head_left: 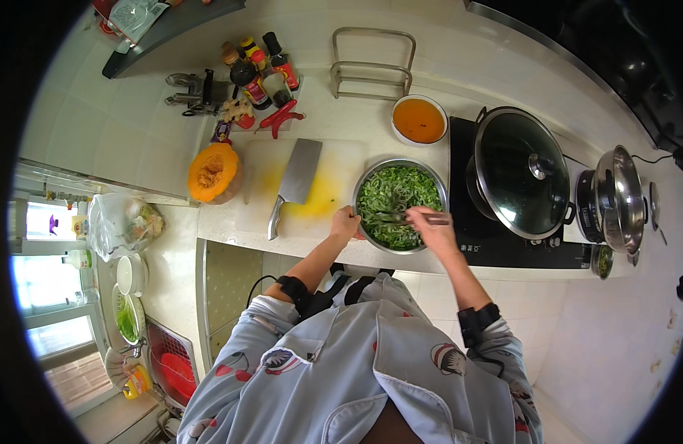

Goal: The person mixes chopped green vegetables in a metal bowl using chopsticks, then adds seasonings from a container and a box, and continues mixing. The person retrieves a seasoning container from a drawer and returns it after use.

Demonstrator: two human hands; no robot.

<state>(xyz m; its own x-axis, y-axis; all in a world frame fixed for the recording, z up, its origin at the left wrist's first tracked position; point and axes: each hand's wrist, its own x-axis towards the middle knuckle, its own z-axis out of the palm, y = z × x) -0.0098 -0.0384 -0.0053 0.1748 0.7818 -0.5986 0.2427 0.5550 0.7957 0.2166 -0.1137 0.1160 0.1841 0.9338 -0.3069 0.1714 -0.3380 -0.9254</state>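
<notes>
A round metal bowl [362, 185] full of chopped leafy greens [402, 194] stands at the counter's front edge. My left hand [346, 225] grips its near left rim. Brown chopsticks [439, 219] are held in my right hand [432, 231] over the bowl's right side, with their tips down in the greens. Left of the bowl, a cleaver [300, 172] lies on a white cutting board [254, 214] stained yellow, its handle toward me.
A cut pumpkin [214, 175] sits left of the board, with red chilies [282, 118] and several sauce bottles [251, 80] behind. A bowl of orange liquid [419, 120] stands behind the greens. To the right, a lidded wok [519, 174] rests on the black stove [483, 240].
</notes>
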